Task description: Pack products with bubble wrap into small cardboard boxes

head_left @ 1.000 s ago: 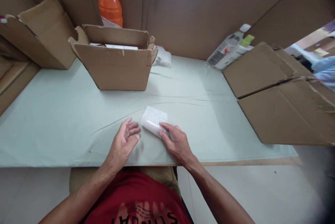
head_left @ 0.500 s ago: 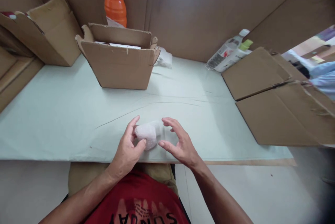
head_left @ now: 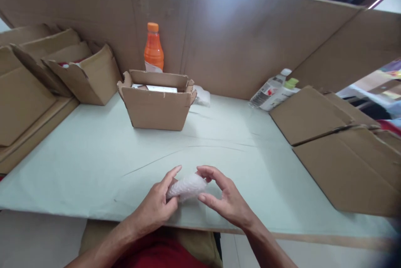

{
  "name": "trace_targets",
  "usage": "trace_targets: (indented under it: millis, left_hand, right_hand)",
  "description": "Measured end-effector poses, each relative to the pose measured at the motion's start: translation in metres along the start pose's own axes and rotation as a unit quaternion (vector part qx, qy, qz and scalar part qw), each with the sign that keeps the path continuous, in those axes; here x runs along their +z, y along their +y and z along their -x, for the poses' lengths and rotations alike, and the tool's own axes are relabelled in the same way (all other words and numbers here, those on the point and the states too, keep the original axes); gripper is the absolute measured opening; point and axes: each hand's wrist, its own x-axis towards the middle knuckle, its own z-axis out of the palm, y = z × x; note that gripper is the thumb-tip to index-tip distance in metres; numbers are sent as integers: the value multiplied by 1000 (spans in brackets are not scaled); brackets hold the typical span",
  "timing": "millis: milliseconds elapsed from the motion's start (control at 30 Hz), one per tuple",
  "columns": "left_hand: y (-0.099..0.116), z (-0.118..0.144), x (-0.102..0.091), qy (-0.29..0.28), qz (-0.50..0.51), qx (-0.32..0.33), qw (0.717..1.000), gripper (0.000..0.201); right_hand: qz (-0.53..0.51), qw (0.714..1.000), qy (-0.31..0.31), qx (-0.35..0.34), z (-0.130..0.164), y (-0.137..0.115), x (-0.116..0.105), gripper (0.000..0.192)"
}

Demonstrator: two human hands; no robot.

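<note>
Low over the near part of the table, a small bundle of white bubble wrap [head_left: 188,187] lies slanted between my two hands. My left hand [head_left: 161,201] grips its left end, thumb below and fingers behind. Curved around the right end is my right hand [head_left: 224,195], its thumb and forefinger apart. Some of its fingers are hidden behind the bundle's end, and whether they press on it is hard to see. What is inside the wrap, if anything, does not show.
An open cardboard box [head_left: 158,109] with white items inside stands ahead, an orange bottle [head_left: 153,49] behind it. More boxes [head_left: 94,78] line the left. On the right, a clear bottle [head_left: 269,88] leans beside large cartons [head_left: 347,168]. A cardboard wall [head_left: 238,38] closes the back.
The view has tipped upward, so everything sits lower. The bundle has turned from a bent shape with a loose clear end to a straighter roll, and my right hand is closer around its end.
</note>
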Motion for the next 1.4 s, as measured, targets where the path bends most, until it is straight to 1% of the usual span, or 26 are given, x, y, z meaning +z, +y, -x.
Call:
trace_targets:
  millis: [33, 67, 133, 167, 200, 233, 267, 300, 333, 367, 400, 433, 500, 567, 600, 667, 700, 767, 833, 933, 1033, 1100, 1167, 1233, 1300, 1400]
  left_hand:
    - [-1, -2, -2, -14, -17, 13, 1000, 72]
    - [-2, -4, -5, -29, -36, 27, 999, 72]
    - [2, -11, -18, -40, -80, 68, 994, 72]
    - [7, -15, -29, -24, -110, 97, 989, 72]
    - [14, -21, -42, 12, -145, 132, 981, 69]
    - [23, -28, -58, 67, -184, 171, 965, 67]
    - [33, -37, -75, 133, -228, 213, 941, 62]
    - [44, -47, -94, 200, -271, 254, 907, 58]
    - [54, -58, -111, 257, -308, 286, 870, 56]
    - [63, -71, -127, 295, -342, 309, 837, 57]
    - [69, -84, -141, 319, -372, 320, 811, 58]
    - [72, -96, -152, 332, -400, 322, 791, 59]
    - [72, -118, -165, 335, -444, 309, 771, 56]
    - [66, -128, -167, 329, -473, 299, 761, 50]
    - [63, -129, -164, 326, -484, 302, 754, 48]
    - [60, -121, -156, 324, -498, 319, 738, 46]
    - [60, -114, -151, 323, -502, 331, 731, 46]
    - [63, -98, -143, 314, -510, 346, 722, 48]
    - [67, -85, -139, 301, -514, 352, 722, 49]
    - [71, -76, -136, 292, -513, 359, 723, 47]
    - [70, -76, -135, 297, -506, 362, 724, 43]
    - [68, -77, -135, 300, -499, 362, 728, 42]
    - [66, -77, -134, 298, -492, 364, 733, 42]
    - [65, -76, -133, 298, -489, 363, 735, 44]
    - [64, -76, -132, 305, -488, 357, 736, 44]
    - [62, -77, -132, 312, -488, 356, 733, 43]
  right_hand:
    - [14, 1000, -11, -8, -2, -2, -3, 44]
    - [29, 999, -20, -15, -5, -5, -5, 40]
    - [57, 998, -19, -23, -13, -10, -10, 21]
    - [69, 997, -10, -24, -18, -12, -14, 14]
    - [77, 997, 4, -25, -24, -14, -20, 10]
    - [81, 996, 24, -25, -29, -16, -27, 10]
    - [83, 995, 47, -25, -36, -19, -35, 12]
    - [82, 994, 72, -27, -43, -22, -44, 14]
    - [77, 992, 96, -32, -52, -25, -53, 16]
    - [70, 989, 120, -39, -62, -30, -62, 19]
    - [60, 987, 143, -50, -73, -36, -70, 21]
    - [49, 983, 164, -64, -87, -43, -77, 22]
    - [28, 975, 201, -96, -119, -58, -87, 24]
    - [12, 968, 219, -117, -155, -70, -91, 26]
    - [6, 968, 218, -122, -173, -74, -92, 27]
    - [19, 974, 194, -116, -204, -78, -92, 28]
    - [48, 976, 181, -108, -216, -79, -92, 27]
    - [158, 971, 160, -81, -231, -80, -90, 21]
    - [298, 946, 124, -43, -236, -83, -87, 16]
    - [458, 886, 65, 14, -236, -89, -77, 13]
    - [544, 837, 30, 55, -239, -96, -67, 16]
    - [571, 818, 16, 67, -242, -99, -63, 20]
    - [588, 806, 23, 64, -246, -101, -61, 23]
    - [591, 804, 19, 61, -250, -101, -56, 23]
    - [578, 814, -13, 59, -253, -98, -48, 19]
    - [542, 836, -59, 55, -258, -92, -34, 15]
